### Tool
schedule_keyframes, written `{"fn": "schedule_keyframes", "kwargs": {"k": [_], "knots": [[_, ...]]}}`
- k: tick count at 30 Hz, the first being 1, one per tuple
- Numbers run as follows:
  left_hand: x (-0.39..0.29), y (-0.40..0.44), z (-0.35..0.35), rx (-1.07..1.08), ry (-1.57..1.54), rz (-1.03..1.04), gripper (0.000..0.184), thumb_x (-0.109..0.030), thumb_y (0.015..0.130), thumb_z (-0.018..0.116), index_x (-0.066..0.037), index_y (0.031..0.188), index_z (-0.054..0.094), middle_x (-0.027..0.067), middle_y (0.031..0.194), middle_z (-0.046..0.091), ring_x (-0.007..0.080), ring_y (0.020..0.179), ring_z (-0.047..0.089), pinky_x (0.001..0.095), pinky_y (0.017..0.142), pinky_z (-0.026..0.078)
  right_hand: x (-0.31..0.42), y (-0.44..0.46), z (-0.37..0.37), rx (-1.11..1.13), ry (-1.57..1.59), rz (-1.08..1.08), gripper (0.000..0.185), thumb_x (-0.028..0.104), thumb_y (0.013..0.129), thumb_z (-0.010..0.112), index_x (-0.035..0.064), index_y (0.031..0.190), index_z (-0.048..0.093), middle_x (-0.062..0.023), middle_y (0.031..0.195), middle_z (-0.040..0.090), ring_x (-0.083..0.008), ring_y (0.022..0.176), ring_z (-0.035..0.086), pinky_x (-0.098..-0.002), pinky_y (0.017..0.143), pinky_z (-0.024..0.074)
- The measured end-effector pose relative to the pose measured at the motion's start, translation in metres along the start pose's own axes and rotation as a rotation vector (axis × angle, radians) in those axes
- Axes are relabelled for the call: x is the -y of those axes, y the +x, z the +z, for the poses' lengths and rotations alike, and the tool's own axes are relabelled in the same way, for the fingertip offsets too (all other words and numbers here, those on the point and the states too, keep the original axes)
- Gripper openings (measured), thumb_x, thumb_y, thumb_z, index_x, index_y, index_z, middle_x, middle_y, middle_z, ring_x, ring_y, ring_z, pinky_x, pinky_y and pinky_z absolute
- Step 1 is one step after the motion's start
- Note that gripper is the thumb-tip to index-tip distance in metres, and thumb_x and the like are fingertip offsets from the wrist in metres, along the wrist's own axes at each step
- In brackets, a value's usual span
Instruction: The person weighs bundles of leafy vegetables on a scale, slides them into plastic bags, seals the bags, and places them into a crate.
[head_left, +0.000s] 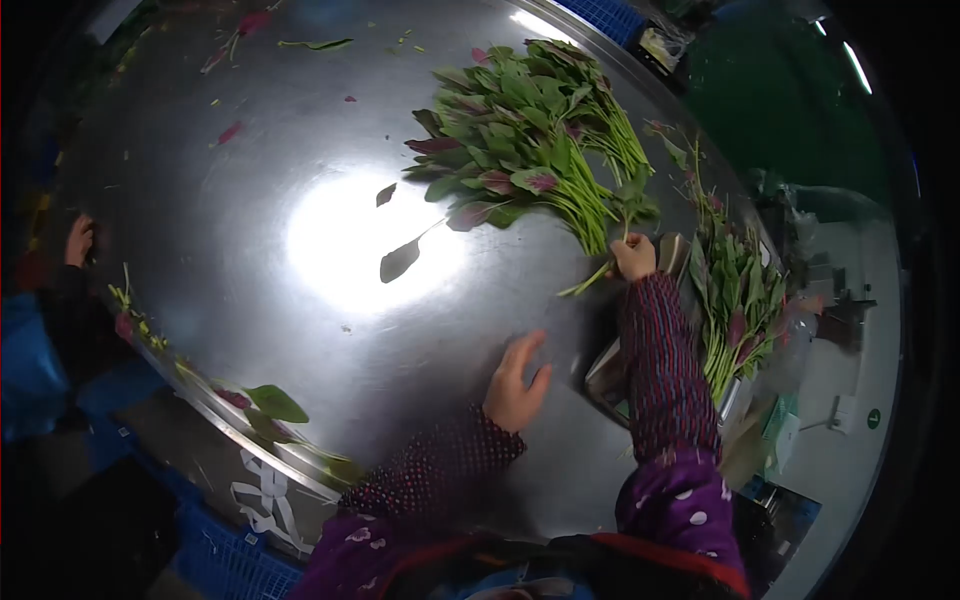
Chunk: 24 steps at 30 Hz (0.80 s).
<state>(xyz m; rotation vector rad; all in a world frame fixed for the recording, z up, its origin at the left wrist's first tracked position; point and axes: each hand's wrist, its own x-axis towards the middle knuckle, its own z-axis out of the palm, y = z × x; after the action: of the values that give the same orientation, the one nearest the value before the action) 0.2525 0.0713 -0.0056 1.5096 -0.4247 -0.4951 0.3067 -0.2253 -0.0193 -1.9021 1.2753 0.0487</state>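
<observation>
My right hand (634, 257) is closed around a small sprig of amaranth greens (632, 203), its leaves pointing away from me and its stems sticking out to the left. Just beyond lies a big pile of amaranth greens (510, 130) with green and purple leaves, stems turned toward my right hand. Over the bare metal table (400, 370), my left hand (516, 384) has its fingers apart and holds nothing. To the right of my right forearm, another bunch of amaranth (735, 290) rests on what looks like a scale, partly hidden by my sleeve.
Loose leaves (401, 261) and scraps are scattered on the table. More leaves (275, 403) line its near left edge. At the far left another person's hand (79, 241) shows by the table. Blue crates (230, 555) stand below the near left edge.
</observation>
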Motion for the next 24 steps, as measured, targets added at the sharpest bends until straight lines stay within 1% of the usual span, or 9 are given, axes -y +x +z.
{"fn": "schedule_keyframes", "kwargs": {"k": [3, 5, 8, 10, 12, 16, 18, 21, 24], "knots": [[-0.026, 0.039, -0.002, 0.022, -0.044, 0.024, 0.056, 0.001, 0.079, 0.056, 0.003, 0.128, 0.029, 0.0186, 0.121, 0.046, 0.0249, 0.118, 0.042, 0.0328, 0.096, 0.035, 0.063, -0.132, 0.007, 0.321, 0.236, -0.362, 0.036, 0.001, 0.074, 0.056, -0.0028, 0.107, 0.043, -0.0073, 0.076, 0.049, -0.015, 0.044, 0.054, -0.0248, 0.035, 0.045], [-0.018, 0.06, 0.001, 0.03, -0.284, 0.093, 0.054, -0.006, 0.085, 0.052, 0.002, 0.13, 0.023, 0.0156, 0.112, 0.051, 0.0205, 0.102, 0.053, 0.0294, 0.083, 0.045, 0.082, -0.157, 0.009, 0.598, -0.049, -0.557, 0.053, 0.012, 0.073, 0.067, 0.0001, 0.117, 0.042, -0.0118, 0.099, 0.051, -0.0149, 0.073, 0.059, -0.0253, 0.064, 0.0503], [-0.007, 0.054, -0.01, -0.13, -0.679, -0.313, 0.041, -0.015, 0.091, 0.044, 0.0, 0.126, 0.03, 0.0094, 0.097, 0.056, 0.0118, 0.074, 0.056, 0.0225, 0.058, 0.045, 0.103, -0.093, 0.009, 0.28, -0.077, -0.772, 0.078, 0.026, 0.065, 0.075, 0.0011, 0.126, 0.034, -0.0164, 0.115, 0.046, -0.024, 0.104, 0.051, -0.0309, 0.089, 0.0411], [0.02, 0.054, -0.012, -0.315, -0.634, -0.303, 0.035, -0.022, 0.094, 0.038, -0.002, 0.122, 0.034, 0.0049, 0.084, 0.055, 0.0053, 0.058, 0.048, 0.0186, 0.044, 0.036, 0.09, -0.016, 0.018, 0.008, -0.648, -1.037, 0.1, 0.035, 0.056, 0.08, 0.0009, 0.132, 0.024, -0.0192, 0.127, 0.037, -0.0309, 0.12, 0.036, -0.0365, 0.099, 0.0301], [0.034, 0.052, -0.018, -0.369, -0.62, -0.376, 0.033, -0.02, 0.094, 0.038, -0.004, 0.123, 0.035, 0.0053, 0.085, 0.056, 0.0067, 0.061, 0.05, 0.0195, 0.047, 0.039, 0.065, 0.039, 0.031, -0.029, -0.878, -0.841, 0.114, 0.036, 0.048, 0.083, 0.0003, 0.134, 0.016, -0.0201, 0.133, 0.03, -0.0333, 0.124, 0.03, -0.0393, 0.102, 0.0249], [0.06, 0.036, -0.026, -0.352, -0.621, -0.341, 0.033, -0.016, 0.093, 0.039, -0.005, 0.123, 0.035, 0.0061, 0.088, 0.056, 0.0071, 0.063, 0.051, 0.0196, 0.051, 0.041, 0.04, 0.076, 0.041, 0.124, -0.44, -0.774, 0.089, 0.021, 0.061, 0.076, 0.0035, 0.132, 0.024, -0.0198, 0.119, 0.047, -0.0364, 0.116, 0.04, -0.043, 0.094, 0.0329], [0.069, 0.035, -0.023, -0.305, -0.616, -0.349, 0.032, -0.014, 0.092, 0.039, -0.005, 0.123, 0.036, 0.0069, 0.092, 0.057, 0.0075, 0.066, 0.052, 0.0196, 0.054, 0.042, 0.044, 0.055, 0.042, -0.107, -0.574, -1.019, 0.06, 0.003, 0.067, 0.066, 0.0016, 0.12, 0.039, -0.0211, 0.104, 0.057, -0.0343, 0.098, 0.056, -0.0382, 0.079, 0.0445], [0.07, 0.042, -0.004, -0.181, -0.648, -0.453, 0.035, -0.013, 0.092, 0.04, -0.004, 0.125, 0.034, 0.0082, 0.099, 0.055, 0.0087, 0.075, 0.053, 0.0204, 0.058, 0.044, 0.058, 0.027, 0.052, 0.019, -0.48, -0.688, 0.047, 0.001, 0.067, 0.061, -0.0003, 0.111, 0.043, -0.0199, 0.097, 0.057, -0.0335, 0.088, 0.058, -0.0364, 0.075, 0.045], [0.059, 0.035, 0.005, -0.099, -0.695, -0.372, 0.037, -0.012, 0.092, 0.04, -0.005, 0.127, 0.034, 0.0083, 0.105, 0.053, 0.0091, 0.081, 0.054, 0.0214, 0.06, 0.044, 0.043, -0.009, 0.052, 0.141, -0.173, -0.696, 0.046, 0.0, 0.065, 0.059, -0.0006, 0.108, 0.043, -0.0148, 0.087, 0.056, -0.0266, 0.079, 0.056, -0.0315, 0.074, 0.0428]]}}
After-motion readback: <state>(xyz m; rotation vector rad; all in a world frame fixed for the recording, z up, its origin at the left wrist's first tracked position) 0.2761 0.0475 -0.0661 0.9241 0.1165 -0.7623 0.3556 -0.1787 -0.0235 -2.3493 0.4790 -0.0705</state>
